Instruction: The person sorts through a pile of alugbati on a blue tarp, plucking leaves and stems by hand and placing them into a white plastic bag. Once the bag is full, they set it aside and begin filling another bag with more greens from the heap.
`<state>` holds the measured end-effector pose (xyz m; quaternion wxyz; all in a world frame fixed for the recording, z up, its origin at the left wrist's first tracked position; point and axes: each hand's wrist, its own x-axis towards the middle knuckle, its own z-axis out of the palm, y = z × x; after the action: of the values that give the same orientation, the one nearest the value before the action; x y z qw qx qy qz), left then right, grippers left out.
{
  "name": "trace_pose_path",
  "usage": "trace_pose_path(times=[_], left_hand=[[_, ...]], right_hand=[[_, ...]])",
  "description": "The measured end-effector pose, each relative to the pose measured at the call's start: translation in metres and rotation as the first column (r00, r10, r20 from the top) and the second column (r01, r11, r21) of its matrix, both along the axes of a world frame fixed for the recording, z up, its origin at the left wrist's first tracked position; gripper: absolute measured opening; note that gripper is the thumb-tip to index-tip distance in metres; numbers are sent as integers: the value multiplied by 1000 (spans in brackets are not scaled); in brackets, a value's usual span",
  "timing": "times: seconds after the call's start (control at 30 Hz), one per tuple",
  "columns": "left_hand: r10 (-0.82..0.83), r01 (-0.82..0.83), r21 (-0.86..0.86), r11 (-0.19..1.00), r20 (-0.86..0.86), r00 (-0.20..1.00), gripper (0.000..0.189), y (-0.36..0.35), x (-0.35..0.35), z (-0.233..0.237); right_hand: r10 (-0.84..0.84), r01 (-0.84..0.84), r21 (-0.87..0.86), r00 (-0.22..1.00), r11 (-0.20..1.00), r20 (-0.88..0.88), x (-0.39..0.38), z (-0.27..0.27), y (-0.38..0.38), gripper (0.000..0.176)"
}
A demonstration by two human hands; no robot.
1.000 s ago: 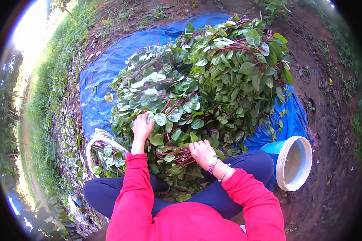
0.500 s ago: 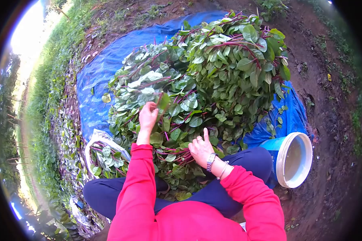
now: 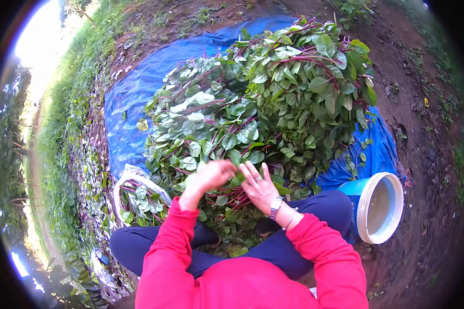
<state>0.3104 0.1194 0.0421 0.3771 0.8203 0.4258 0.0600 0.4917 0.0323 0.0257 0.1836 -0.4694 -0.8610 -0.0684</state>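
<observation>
My left hand (image 3: 217, 175), blurred by motion, is closed at the near edge of the leafy heap, with a green leafy sprig (image 3: 235, 157) at its fingertips. Just to its right, my right hand (image 3: 261, 189) rests over a bunch of red-stemmed greens (image 3: 234, 197) that look like Malabar spinach. Its upper fingers and thumb point up, while the stems run under the palm; the lower fingers are hidden. Beyond both hands rises a big heap of the same greens (image 3: 201, 116), with a taller pile (image 3: 304, 87) at its right.
The heap lies on a blue tarp (image 3: 126, 116) on bare soil. A white bag (image 3: 119, 198) with greens stands by my left knee. At my right knee a blue and white bucket (image 3: 363, 206) lies tipped, its mouth facing right. Grass (image 3: 62, 139) borders the left side.
My left hand has come down and right, bringing the sprig beside my right hand. The right hand's upper fingers have straightened over the bunch. The view has shifted slightly.
</observation>
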Motion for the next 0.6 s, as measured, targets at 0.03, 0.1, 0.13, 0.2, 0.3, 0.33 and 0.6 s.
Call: trace_pose_path(times=[0.03, 0.1, 0.13, 0.2, 0.3, 0.33, 0.6], left_hand=[[-148, 147, -151, 978, 3, 989, 23, -4, 2, 1], [-174, 165, -293, 942, -3, 985, 24, -3, 3, -6], [-200, 197, -321, 927, 24, 979, 24, 6, 1, -16], [68, -71, -257, 964, -18, 997, 22, 25, 3, -34], [435, -360, 353, 863, -158, 886, 21, 53, 3, -77], [481, -357, 398, 845, -275, 832, 24, 57, 2, -82], [394, -351, 465, 813, 5, 919, 14, 53, -9, -69]], right_hand=[[2, -2, 34, 1000, 999, -5, 0, 0, 2, 10], [10, -3, -132, 999, 991, 50, 1, -7, -3, 10], [25, 5, -292, 995, 957, 99, 0, -9, -5, 10], [42, -8, -314, 994, 949, 102, -1, -10, -8, 11], [69, -37, -323, 994, 946, 87, -2, -11, -8, 12], [66, -33, -322, 994, 946, 92, -2, -10, -6, 12], [-41, 105, -449, 988, 887, 150, -3, -9, -10, 19]])
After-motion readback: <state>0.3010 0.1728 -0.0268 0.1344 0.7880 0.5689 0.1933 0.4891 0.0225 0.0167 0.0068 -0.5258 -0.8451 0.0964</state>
